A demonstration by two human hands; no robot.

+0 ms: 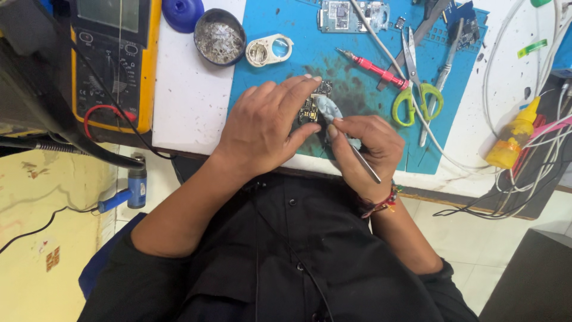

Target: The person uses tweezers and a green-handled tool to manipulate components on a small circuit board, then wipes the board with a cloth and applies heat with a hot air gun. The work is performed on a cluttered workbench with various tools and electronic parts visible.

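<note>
My left hand [265,125] pins a small dark circuit board [311,108] to the blue work mat [268,89], fingers curled over it. My right hand [364,148] grips thin metal tweezers [366,166], their tips clamping a grey-blue wad of cloth or cotton [329,110] that rests on the board. Both hands meet near the mat's front edge, and most of the board is hidden beneath them.
A yellow multimeter [113,59] with red and black leads stands at left. On the mat lie a red screwdriver [372,68], green-handled scissors [414,89], a second circuit board [351,15], a round tin [219,37] and a white ring part [269,49]. A yellow squeeze bottle [511,140] and tangled cables sit at right.
</note>
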